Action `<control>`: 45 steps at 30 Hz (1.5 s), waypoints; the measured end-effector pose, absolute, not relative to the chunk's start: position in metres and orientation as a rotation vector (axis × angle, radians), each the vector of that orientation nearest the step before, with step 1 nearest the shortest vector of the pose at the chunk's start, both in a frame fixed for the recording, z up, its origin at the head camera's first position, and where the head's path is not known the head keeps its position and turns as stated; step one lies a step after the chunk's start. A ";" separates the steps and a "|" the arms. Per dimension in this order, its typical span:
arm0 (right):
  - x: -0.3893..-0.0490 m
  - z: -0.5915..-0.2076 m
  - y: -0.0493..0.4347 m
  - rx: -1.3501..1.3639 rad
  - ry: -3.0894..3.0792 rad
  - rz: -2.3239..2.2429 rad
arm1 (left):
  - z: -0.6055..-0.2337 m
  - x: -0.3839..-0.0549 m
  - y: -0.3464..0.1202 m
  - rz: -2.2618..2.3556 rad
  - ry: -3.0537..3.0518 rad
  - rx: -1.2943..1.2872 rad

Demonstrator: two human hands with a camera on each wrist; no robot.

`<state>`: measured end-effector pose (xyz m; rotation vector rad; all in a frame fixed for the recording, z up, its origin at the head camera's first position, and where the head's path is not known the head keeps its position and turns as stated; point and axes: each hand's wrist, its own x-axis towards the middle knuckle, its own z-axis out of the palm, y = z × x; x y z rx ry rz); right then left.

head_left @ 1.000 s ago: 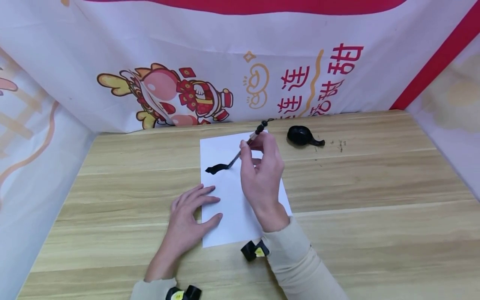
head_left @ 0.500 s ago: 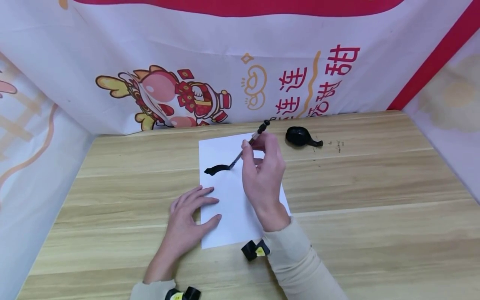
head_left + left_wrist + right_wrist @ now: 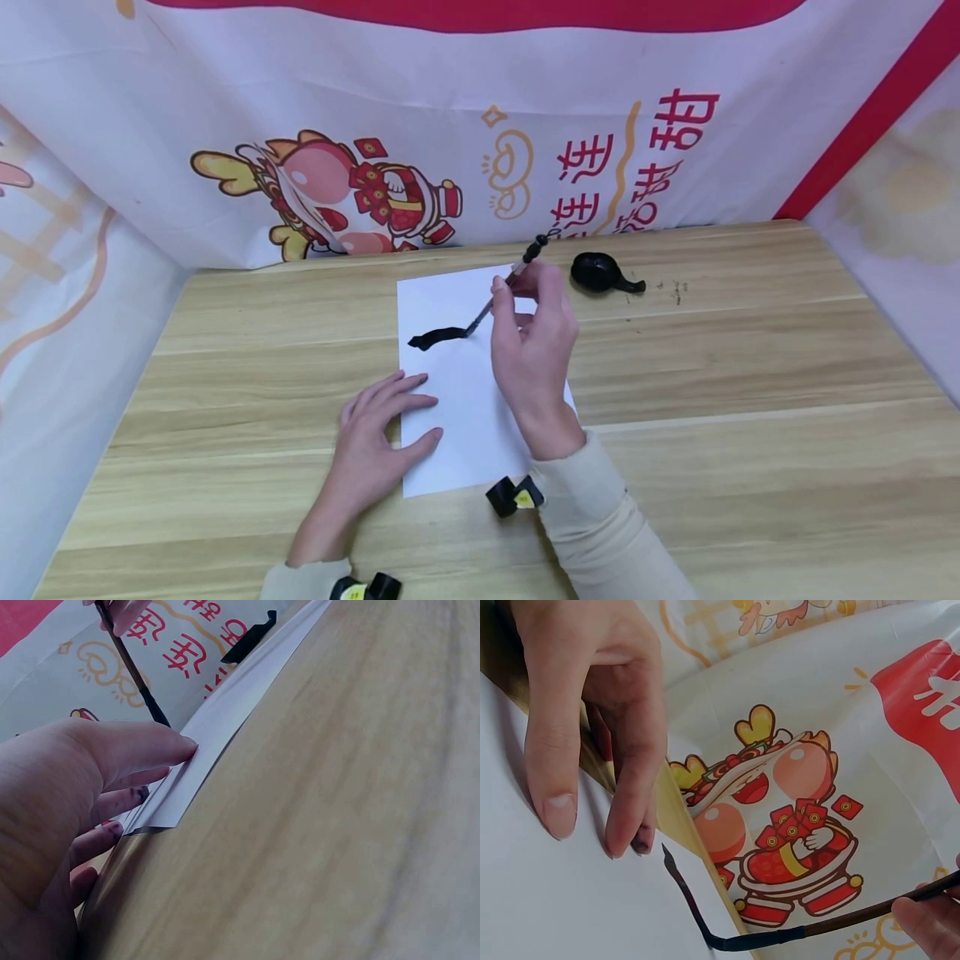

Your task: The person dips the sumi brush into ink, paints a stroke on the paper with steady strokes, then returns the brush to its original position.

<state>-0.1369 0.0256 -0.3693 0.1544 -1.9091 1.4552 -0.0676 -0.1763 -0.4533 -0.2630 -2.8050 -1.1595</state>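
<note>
A writing brush (image 3: pixel 491 302) slants across the upper part of a white sheet of paper (image 3: pixel 457 450), pinched by my right hand (image 3: pixel 534 358) around its shaft. Its dark tip touches the paper at the right end of a black ink stroke (image 3: pixel 438 336). My left hand (image 3: pixel 378 442) lies at the sheet's left edge, fingers spread and fingertips resting on the paper. Dark smudges mark some left fingertips (image 3: pixel 142 793) in the left wrist view. The right wrist view shows the brush bristles (image 3: pixel 742 943) bent against the paper.
A black rounded dish with a short spout-like handle (image 3: pixel 597 272) sits on the wooden table (image 3: pixel 712 358), right of the paper. Small dark marks (image 3: pixel 677 290) lie beside it. A printed cloth (image 3: pixel 412 75) rises behind the table. Each wrist wears a small black camera (image 3: pixel 504 497).
My right hand has moved slightly right with the brush, and the ink stroke has grown longer to the right. My left hand stays in place on the paper.
</note>
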 end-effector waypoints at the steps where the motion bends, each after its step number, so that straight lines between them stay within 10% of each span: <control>1: -0.137 -0.369 0.026 0.152 -1.908 1.452 | -0.453 -0.068 -0.176 -1.159 -2.805 -0.263; 45: -0.146 -0.366 0.054 0.048 -1.851 1.469 | -0.452 -0.067 -0.175 -1.151 -2.817 -0.261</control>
